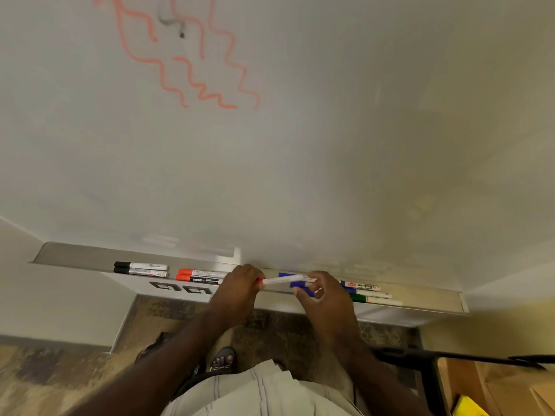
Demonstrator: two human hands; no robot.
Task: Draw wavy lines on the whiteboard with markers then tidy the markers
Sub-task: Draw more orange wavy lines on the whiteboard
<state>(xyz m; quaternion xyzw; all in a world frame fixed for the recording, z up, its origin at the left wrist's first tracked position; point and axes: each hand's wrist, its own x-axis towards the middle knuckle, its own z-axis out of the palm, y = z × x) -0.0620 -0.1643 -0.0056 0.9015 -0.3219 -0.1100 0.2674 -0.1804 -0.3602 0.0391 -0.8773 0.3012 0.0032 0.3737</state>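
Red wavy lines (192, 73) cover the upper left of the whiteboard (330, 145). Just above the marker tray (75, 255), I hold a white-barrelled red marker (282, 280) level between both hands. My left hand (237, 288) grips its red end, which is mostly hidden in the fingers. My right hand (327, 297) pinches the other end of the barrel. On the tray lie two black markers (141, 269) at the left, two red markers (199, 276) beside my left hand, blue markers (300, 285) under my right hand, and a green one (375, 300) at the right.
A grey smudge (172, 21) sits among the red lines at the top. Below the tray are patterned carpet, my sandalled feet (223, 360) and a dark bar (450, 357) beside a wooden surface (495, 388) at the lower right.
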